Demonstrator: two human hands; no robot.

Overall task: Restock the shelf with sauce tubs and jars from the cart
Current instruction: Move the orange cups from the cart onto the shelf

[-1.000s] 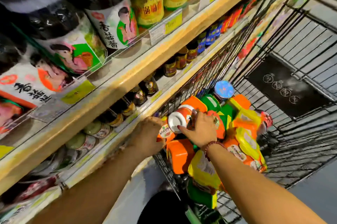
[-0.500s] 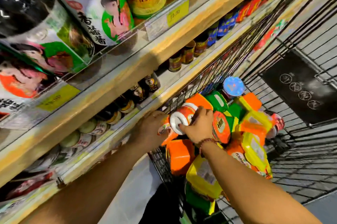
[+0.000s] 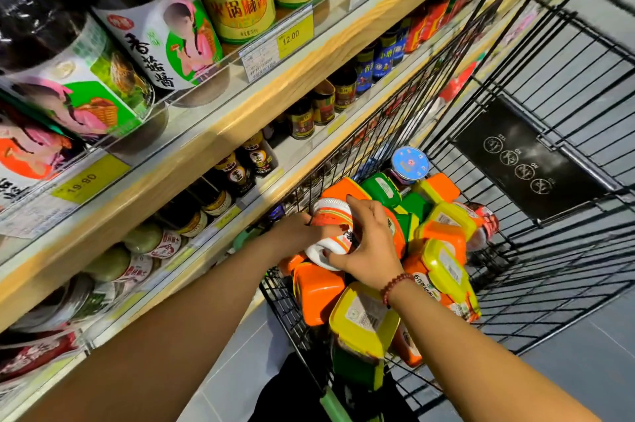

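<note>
Both hands grip one white-lidded jar (image 3: 330,217) lying on its side atop the pile in the cart (image 3: 360,153): the right hand (image 3: 369,244) curls over it, thumb beneath, and the left hand (image 3: 298,232) holds its shelf-side face. Orange and yellow tubs (image 3: 319,291) lie under it. The wooden shelf (image 3: 240,119) stands just beside the cart.

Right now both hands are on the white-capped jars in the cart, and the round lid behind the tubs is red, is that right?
Not quite. The head view shows the round lid is blue, not red. The rest stands: the left hand and right hand are both on the white-capped jars in the cart, with the lid behind the tubs.
</note>
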